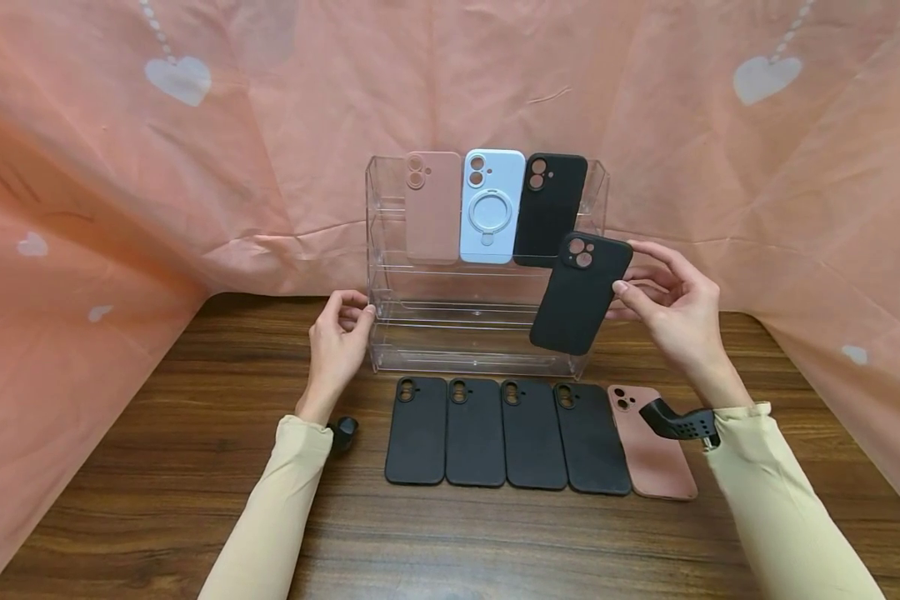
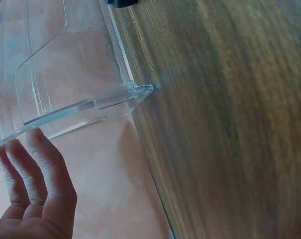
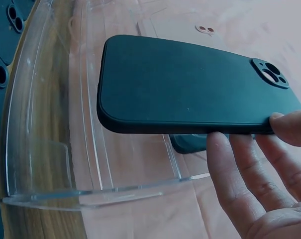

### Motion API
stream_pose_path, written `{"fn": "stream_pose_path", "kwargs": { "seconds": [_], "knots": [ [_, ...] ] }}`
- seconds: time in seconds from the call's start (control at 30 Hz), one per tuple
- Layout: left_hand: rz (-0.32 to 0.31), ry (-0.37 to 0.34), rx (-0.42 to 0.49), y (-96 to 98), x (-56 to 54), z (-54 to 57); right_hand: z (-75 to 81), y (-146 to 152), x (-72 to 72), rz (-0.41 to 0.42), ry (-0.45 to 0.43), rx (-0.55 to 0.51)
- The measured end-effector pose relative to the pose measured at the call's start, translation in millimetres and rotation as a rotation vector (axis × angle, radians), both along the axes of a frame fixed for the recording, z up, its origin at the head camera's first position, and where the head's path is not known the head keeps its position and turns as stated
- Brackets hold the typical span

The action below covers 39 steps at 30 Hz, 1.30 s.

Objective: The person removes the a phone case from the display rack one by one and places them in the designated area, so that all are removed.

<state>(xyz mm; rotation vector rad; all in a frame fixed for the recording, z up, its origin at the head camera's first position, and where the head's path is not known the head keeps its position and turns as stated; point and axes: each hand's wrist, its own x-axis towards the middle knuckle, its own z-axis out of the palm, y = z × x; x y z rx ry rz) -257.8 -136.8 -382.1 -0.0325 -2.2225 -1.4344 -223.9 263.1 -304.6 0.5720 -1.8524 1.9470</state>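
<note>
A black phone case (image 1: 581,296) is held by its right edge in my right hand (image 1: 671,304), thumb on the front face and fingers behind. It tilts in front of the clear acrylic display rack (image 1: 476,363), below the top tier. In the right wrist view, the case (image 3: 185,87) shows its camera cutout near the thumb. My left hand (image 1: 339,337) pinches the left side edge of the rack; in the left wrist view its fingertips (image 2: 37,135) meet the clear panel. Standing in the top tier are a pink case (image 1: 433,212), a light blue case (image 1: 489,179) with a ring, and a black case (image 1: 553,204).
A row of several black phone cases (image 1: 416,433) lies on the wooden table (image 1: 457,550) before the rack, with a pink case (image 1: 656,446) at its right end. Pink curtain (image 1: 307,125) with white hearts hangs behind and at both sides.
</note>
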Motion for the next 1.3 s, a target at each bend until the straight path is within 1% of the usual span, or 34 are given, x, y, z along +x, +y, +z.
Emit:
{"fn": "stream_pose_path", "kwargs": {
  "seconds": [0.07, 0.27, 0.4, 0.6, 1.03, 1.13, 1.3],
  "knots": [
    [-0.003, 0.001, 0.003, 0.0, 0.3, 0.2, -0.7, 4, 2.6, 0.027, -0.01, -0.018],
    [-0.003, 0.001, 0.004, -0.1, 0.8, 0.0, -3.7, 15, 10.4, 0.051, -0.024, -0.05],
    [-0.005, 0.0, 0.005, 0.0, 0.9, 0.4, -5.9, 23, 15.7, 0.086, -0.038, -0.09],
    [-0.002, -0.004, 0.002, 0.1, 0.7, 1.0, -10.1, 35, 23.4, 0.13, -0.053, -0.122],
    [0.001, -0.006, -0.005, -0.9, -0.1, 0.1, -23.5, 58, 31.2, 0.271, -0.058, -0.27],
    [0.0, -0.009, -0.006, -0.9, -0.2, -0.2, -27.1, 65, 34.4, 0.285, -0.063, -0.286],
    [-0.006, -0.003, -0.001, -0.5, -0.5, -0.2, -32.0, 75, 39.6, 0.282, -0.086, -0.281]
  ]
}}
